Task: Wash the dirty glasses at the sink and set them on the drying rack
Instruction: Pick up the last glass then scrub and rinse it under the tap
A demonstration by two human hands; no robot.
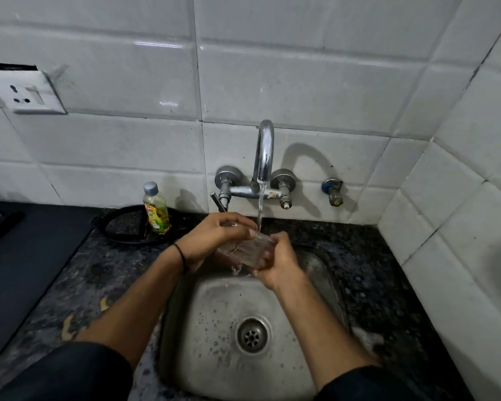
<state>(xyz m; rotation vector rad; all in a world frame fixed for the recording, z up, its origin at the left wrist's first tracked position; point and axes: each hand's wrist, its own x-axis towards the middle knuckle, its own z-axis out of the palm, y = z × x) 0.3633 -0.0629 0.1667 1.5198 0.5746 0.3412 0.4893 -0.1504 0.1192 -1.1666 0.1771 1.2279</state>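
A clear drinking glass [253,250] lies tilted, nearly on its side, in the air over the back edge of the sink, caught between both hands. The left hand [219,235] curls over its left end from above, fingers bent round the wall and thumb near the top. The right hand [276,263] wraps the other end from below and the side, its fingers closed round the glass. Which end is the mouth is hard to tell through the wet glass.

A thin stream of water [260,206] falls from the spout and strikes the glass between the two hands. Water runs off beneath it in drips [236,270].

Below is the square stainless steel sink [214,314], spotted with droplets, its round drain [252,334] in the middle. A thin black band [182,256] circles the left wrist.

The curved chrome wall tap [263,153] rises from the white tiled wall [301,82], with a small blue-capped valve [333,190] to its right. Left of the tap, a yellow dish-soap bottle with a grey cap [156,211] stands on the dark speckled stone counter [368,270], just in front of a black ring-shaped object [119,224]. A white wall socket [26,92] sits high on the left.
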